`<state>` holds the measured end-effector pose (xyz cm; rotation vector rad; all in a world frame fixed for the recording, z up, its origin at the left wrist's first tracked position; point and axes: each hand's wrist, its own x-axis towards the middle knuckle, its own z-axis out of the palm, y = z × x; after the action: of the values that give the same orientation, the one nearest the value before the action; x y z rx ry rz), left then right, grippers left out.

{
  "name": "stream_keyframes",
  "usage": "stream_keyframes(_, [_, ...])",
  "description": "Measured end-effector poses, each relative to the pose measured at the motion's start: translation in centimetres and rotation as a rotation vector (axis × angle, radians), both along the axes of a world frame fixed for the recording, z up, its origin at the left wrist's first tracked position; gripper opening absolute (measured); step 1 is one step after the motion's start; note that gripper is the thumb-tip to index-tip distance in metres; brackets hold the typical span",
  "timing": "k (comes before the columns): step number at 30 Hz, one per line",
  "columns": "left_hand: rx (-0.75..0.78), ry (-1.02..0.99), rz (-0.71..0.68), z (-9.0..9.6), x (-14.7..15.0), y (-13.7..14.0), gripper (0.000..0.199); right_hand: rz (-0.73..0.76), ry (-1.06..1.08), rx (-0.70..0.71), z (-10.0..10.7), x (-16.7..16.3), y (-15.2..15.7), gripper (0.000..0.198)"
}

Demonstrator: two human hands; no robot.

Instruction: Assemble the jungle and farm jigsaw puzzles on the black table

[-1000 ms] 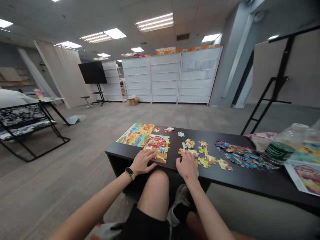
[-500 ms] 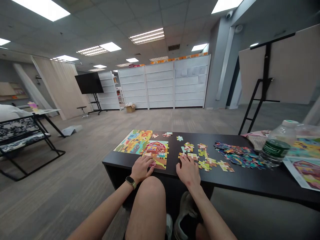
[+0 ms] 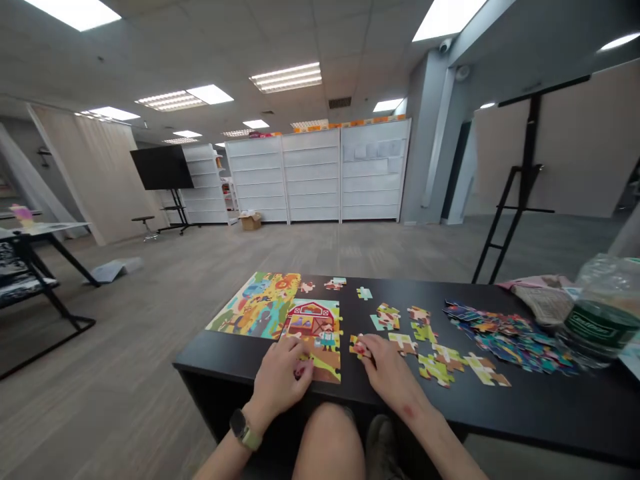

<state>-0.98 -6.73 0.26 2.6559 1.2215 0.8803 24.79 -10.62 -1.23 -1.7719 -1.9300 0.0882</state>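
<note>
My left hand (image 3: 284, 375) rests at the lower left of a partly joined jigsaw puzzle (image 3: 323, 319) with a red barn. Its fingers curl toward the thumb around a small dark pink patch; whether that is a loose piece or printed picture, I cannot tell. My right hand (image 3: 393, 373) pinches a red and yellow puzzle piece (image 3: 358, 346) just right of the joined part, low over the black table. Loose puzzle pieces (image 3: 403, 343) lie beyond and to the right of this hand. A colourful animal picture sheet (image 3: 255, 307) lies left of the barn.
A heap of dark blue puzzle pieces (image 3: 520, 343) covers part of the black table (image 3: 565, 413) at right. Beside it stand a plastic bottle (image 3: 597, 320) and a cloth bundle (image 3: 543, 300). An easel (image 3: 520, 180) stands behind; white shelves (image 3: 315, 177) line the back.
The camera has come closer to the table, so everything there looks larger. My right hand's fingers have closed on a piece. My left hand stays by the barn puzzle.
</note>
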Motion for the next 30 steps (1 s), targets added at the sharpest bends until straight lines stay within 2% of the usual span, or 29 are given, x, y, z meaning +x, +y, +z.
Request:
stream_keyframes(3, [-0.082, -0.078, -0.088, 1.3, 1.2, 1.7, 0.012, -0.022, 0.029, -0.035, 0.0, 0.6, 1.1, 0.043])
stream_keyframes(5, [-0.111, -0.077, -0.176, 2.5, 2.0, 3.5, 0.020, 0.027, 0.027, -0.080, 0.7, 1.0, 1.6, 0.040])
stream_keyframes(8, [-0.189, 0.057, -0.378, 4.2, 3.5, 7.4, 0.023, 0.095, 0.012, -0.146, 2.6, 1.4, 2.4, 0.041])
stream_keyframes(10, [-0.196, 0.129, -0.446, 4.8, 4.7, 10.6, 0.019, 0.138, 0.000, -0.224, 4.0, 1.6, 3.3, 0.046])
stream_keyframes(13, [-0.140, 0.121, -0.491, 4.5, 6.5, 15.1, 0.019, 0.202, -0.063, -0.352, 5.8, 1.7, 5.0, 0.042])
stream_keyframes(16, [-0.060, 0.063, -0.483, 3.3, 7.5, 17.6, 0.019, 0.241, -0.127, -0.393, 6.4, 2.0, 6.4, 0.039])
stream_keyframes(21, [-0.066, 0.091, -0.445, 1.7, 7.8, 17.3, 0.019, 0.297, 0.013, -0.272, 5.5, 2.4, 7.0, 0.044])
stream_keyframes(30, [-0.144, 0.122, -0.524, 1.1, 8.9, 16.2, 0.016, 0.366, 0.020, -0.179, 4.3, 1.9, 6.8, 0.021])
